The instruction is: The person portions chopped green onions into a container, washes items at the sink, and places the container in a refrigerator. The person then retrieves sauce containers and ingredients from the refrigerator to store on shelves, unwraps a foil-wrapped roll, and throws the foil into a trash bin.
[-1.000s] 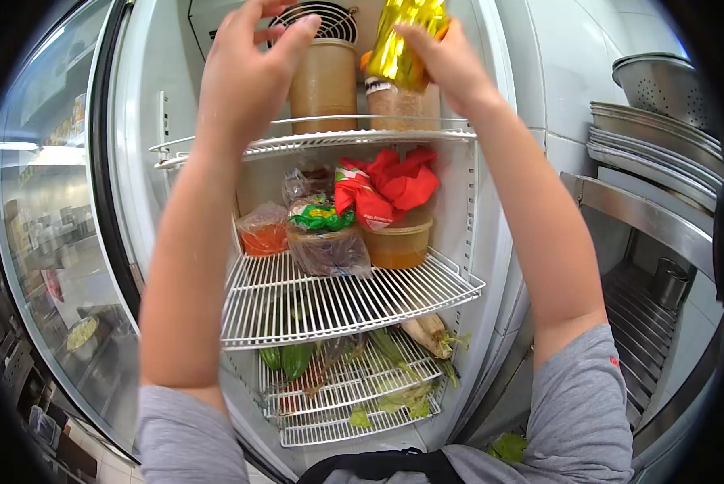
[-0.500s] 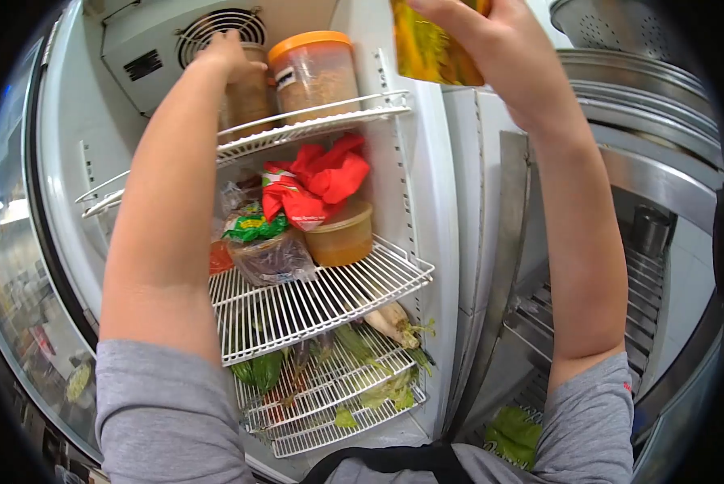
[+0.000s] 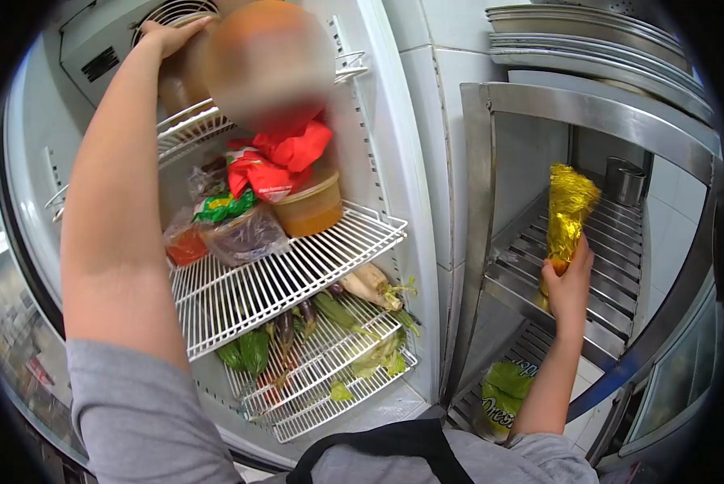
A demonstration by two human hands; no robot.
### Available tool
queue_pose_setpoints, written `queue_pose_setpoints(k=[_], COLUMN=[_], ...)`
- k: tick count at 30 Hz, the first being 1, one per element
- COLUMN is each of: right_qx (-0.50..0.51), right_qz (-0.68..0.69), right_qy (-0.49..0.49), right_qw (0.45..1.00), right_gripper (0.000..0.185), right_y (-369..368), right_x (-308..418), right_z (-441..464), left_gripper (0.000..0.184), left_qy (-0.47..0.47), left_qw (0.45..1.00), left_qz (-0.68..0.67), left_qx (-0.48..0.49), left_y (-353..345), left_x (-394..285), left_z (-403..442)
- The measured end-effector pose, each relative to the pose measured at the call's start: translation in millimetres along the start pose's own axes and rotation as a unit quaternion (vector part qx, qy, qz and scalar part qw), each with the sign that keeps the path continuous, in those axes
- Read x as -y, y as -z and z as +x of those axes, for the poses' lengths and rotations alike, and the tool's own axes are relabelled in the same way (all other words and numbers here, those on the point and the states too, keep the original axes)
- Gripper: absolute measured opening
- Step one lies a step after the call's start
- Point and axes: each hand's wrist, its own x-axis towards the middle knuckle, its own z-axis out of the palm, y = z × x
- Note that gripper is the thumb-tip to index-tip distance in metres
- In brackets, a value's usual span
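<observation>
My left hand reaches up to the fridge's top shelf, its fingers curled over the top of a brownish tub. Beside that tub is a larger orange-lidded container, mostly blurred. Low on the right, my right hand is wrapped around the lower part of a gold foil bag. The bag stands upright at the slatted shelf of a steel rack; whether its base rests on the slats is hidden by the hand.
On the fridge's middle wire shelf sit a red plastic bag, a tub of orange-brown contents and wrapped food. Vegetables lie below. The rack holds a metal can, a green bag and stacked trays on top.
My right hand has come down from the upper right to the rack shelf with the gold foil bag. The view has shifted right; my left hand stays at the brownish tub.
</observation>
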Motion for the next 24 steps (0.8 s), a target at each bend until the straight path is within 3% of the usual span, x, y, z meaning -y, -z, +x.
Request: queue_pose_setpoints(k=[2, 6, 8, 9, 11, 15, 17, 19, 21, 23, 24], right_qx=[-0.041, -0.034, -0.160, -0.157, -0.264, -0.148, -0.005, 0.014, -0.093, 0.112, 0.117], right_qz=[-0.045, 0.025, -0.073, -0.069, 0.033, 0.328, 0.489, 0.464, 0.324, 0.235, 0.246], right_qy=[-0.001, -0.046, 0.029, 0.038, 0.146, 0.377, 0.370, 0.407, 0.403, 0.232, 0.237], right_qw=[0.998, 0.998, 0.984, 0.985, 0.953, 0.853, 0.790, 0.787, 0.851, 0.937, 0.932], right_gripper=[0.081, 0.083, 0.080, 0.080, 0.073, 0.059, 0.057, 0.067, 0.070, 0.086, 0.086], right_y=[-16, 3, 7, 10, 15, 8, -5, -40, -97, -112, -121], right_x=[-23, 7, 20, 34, 75, 192, 269, 339, 413, 454, 466], right_z=[-8, -10, -13, -10, -7, 47, 78, 134, 191, 202, 204], left_gripper=[0.134, 0.128, 0.126, 0.125, 0.122, 0.120, 0.119, 0.119, 0.121, 0.125, 0.128], left_qy=[-0.005, -0.025, -0.006, 0.001, 0.050, 0.035, 0.035, 0.048, 0.052, 0.035, 0.050], left_qw=[0.999, 0.996, 0.996, 0.996, 0.991, 0.991, 0.993, 0.990, 0.991, 0.989, 0.989], left_qz=[-0.050, -0.087, -0.078, -0.085, -0.124, -0.120, -0.109, -0.108, -0.110, -0.138, -0.133], left_qx=[-0.006, -0.017, -0.032, -0.042, 0.027, 0.040, 0.041, 0.079, 0.059, 0.050, 0.032], left_y=[1, 5, 19, 25, 42, 69, 84, 98, 95, 84, 82], left_x=[-3, -6, -11, -12, -9, -7, -11, -16, -9, -4, -6], left_z=[-3, -3, -18, -23, -30, -41, -49, -64, -62, -58, -61])
